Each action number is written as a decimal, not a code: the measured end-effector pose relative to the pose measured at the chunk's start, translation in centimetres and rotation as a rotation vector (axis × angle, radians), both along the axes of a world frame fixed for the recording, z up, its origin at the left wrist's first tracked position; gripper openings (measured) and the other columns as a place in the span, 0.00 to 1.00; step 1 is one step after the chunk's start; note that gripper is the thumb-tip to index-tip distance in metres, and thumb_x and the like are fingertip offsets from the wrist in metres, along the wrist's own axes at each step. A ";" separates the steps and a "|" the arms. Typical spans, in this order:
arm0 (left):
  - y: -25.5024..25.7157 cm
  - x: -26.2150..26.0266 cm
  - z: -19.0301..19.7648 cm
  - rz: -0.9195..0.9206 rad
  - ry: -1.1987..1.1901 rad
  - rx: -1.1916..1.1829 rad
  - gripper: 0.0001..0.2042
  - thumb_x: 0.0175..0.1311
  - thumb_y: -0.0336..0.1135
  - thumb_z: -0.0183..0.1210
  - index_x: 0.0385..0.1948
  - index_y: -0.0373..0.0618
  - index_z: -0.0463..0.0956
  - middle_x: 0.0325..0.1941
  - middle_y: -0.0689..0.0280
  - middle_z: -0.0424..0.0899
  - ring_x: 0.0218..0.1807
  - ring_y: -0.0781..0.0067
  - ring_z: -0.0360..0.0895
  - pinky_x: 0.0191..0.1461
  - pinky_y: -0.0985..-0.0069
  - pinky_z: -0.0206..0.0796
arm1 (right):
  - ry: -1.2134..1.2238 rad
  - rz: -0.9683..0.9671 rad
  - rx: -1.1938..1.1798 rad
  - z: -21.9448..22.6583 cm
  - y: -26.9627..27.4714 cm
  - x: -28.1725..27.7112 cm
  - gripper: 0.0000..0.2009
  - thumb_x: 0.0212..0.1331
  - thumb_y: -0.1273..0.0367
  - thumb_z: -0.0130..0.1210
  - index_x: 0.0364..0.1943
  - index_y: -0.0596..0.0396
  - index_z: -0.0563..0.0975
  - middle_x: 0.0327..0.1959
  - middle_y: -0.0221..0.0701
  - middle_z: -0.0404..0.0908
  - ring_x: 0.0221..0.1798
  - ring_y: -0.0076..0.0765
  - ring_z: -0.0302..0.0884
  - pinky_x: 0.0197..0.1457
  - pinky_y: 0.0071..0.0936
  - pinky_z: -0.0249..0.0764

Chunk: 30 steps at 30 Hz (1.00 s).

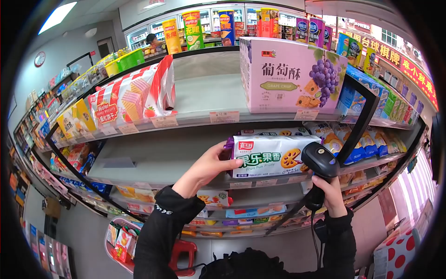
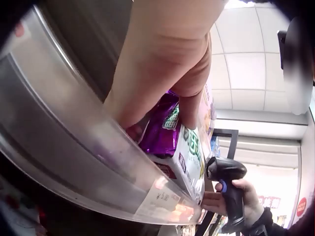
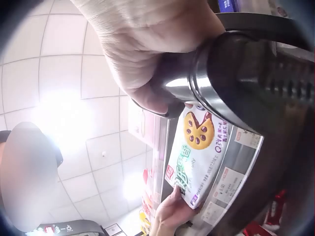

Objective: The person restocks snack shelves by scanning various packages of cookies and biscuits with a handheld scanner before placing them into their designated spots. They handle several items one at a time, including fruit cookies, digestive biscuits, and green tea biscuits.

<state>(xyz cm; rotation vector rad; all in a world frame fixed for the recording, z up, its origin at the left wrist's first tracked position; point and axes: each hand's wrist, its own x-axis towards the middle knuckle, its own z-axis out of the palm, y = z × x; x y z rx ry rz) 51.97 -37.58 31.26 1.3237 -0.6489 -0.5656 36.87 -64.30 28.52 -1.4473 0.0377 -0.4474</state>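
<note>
At the left end of a white and purple biscuit pack (image 1: 260,162), my left hand (image 1: 207,166) grips it, with the thumb on its printed front. The pack stands at the front edge of the middle shelf, beside another pack lying behind it. My right hand (image 1: 331,189) holds a black barcode scanner (image 1: 320,160) by its handle, and a cable hangs below. The scanner's head overlaps the pack's right end in the head view. In the left wrist view, the purple wrapper end (image 2: 162,128) shows under the left fingers. The right wrist view shows the pack's front (image 3: 197,152) beyond the scanner.
A pink grape crisp box (image 1: 290,79) and wafer bags (image 1: 134,93) stand on the shelf above. Blue-and-white snack bags (image 1: 367,142) sit to the right, near a black frame bar (image 1: 360,125). A filled basket (image 1: 121,242) and a red stool (image 1: 186,253) are on the floor.
</note>
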 end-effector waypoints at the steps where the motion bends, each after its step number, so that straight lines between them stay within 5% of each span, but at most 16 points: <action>1: -0.1 0.0 -0.1 0.003 0.003 0.000 0.23 0.48 0.29 0.60 0.48 0.37 0.64 0.43 0.64 0.73 0.44 0.77 0.68 0.47 0.79 0.62 | 0.007 -0.015 -0.005 0.0 -0.1 0.2 0.19 0.43 0.74 0.56 0.43 0.58 0.69 0.37 0.30 0.73 0.40 0.23 0.69 0.44 0.20 0.63; 12: -0.9 -0.3 -1.7 0.118 -0.115 0.172 0.24 0.45 0.26 0.61 0.47 0.35 0.64 0.41 0.66 0.73 0.40 0.80 0.69 0.47 0.82 0.63 | 0.016 -0.098 -0.137 0.1 -0.1 0.2 0.14 0.43 0.75 0.57 0.37 0.60 0.71 0.31 0.27 0.73 0.34 0.20 0.69 0.38 0.18 0.64; 19: 0.8 -2.0 -1.6 0.144 -0.247 0.158 0.31 0.48 0.25 0.58 0.55 0.35 0.52 0.48 0.62 0.67 0.47 0.76 0.66 0.51 0.79 0.61 | -0.060 -0.199 -0.232 -2.1 0.3 -2.0 0.20 0.41 0.79 0.56 0.43 0.60 0.67 0.36 0.30 0.73 0.38 0.23 0.70 0.42 0.21 0.67; 22: 3.5 -5.3 -2.0 0.419 -0.550 0.166 0.26 0.51 0.24 0.54 0.54 0.40 0.56 0.46 0.63 0.68 0.50 0.75 0.66 0.52 0.78 0.60 | 0.050 -0.063 -0.449 -5.5 -1.1 -4.5 0.29 0.33 0.76 0.61 0.47 0.60 0.63 0.44 0.35 0.70 0.46 0.29 0.69 0.49 0.27 0.65; 23: 4.4 -6.5 -2.4 0.469 -0.495 0.088 0.19 0.52 0.22 0.52 0.49 0.38 0.61 0.42 0.63 0.71 0.46 0.75 0.69 0.49 0.79 0.62 | 0.046 0.019 -0.572 -6.3 -1.2 -4.9 0.32 0.31 0.75 0.63 0.47 0.60 0.63 0.46 0.36 0.69 0.48 0.30 0.67 0.51 0.28 0.64; 27: 10.0 -9.0 -6.3 0.477 -0.137 0.063 0.08 0.57 0.26 0.49 0.37 0.36 0.70 0.31 0.67 0.75 0.33 0.78 0.73 0.41 0.80 0.66 | 0.183 0.463 -0.354 -4.3 4.2 -3.8 0.34 0.30 0.71 0.64 0.50 0.61 0.64 0.47 0.36 0.69 0.50 0.31 0.66 0.53 0.28 0.61; 30: 13.8 -8.1 -12.6 0.678 -0.039 0.154 0.12 0.56 0.26 0.50 0.41 0.36 0.68 0.35 0.64 0.74 0.36 0.77 0.72 0.40 0.81 0.66 | 0.241 0.665 -0.489 -8.4 6.5 -1.3 0.33 0.33 0.71 0.62 0.51 0.60 0.63 0.47 0.38 0.70 0.50 0.34 0.67 0.52 0.28 0.62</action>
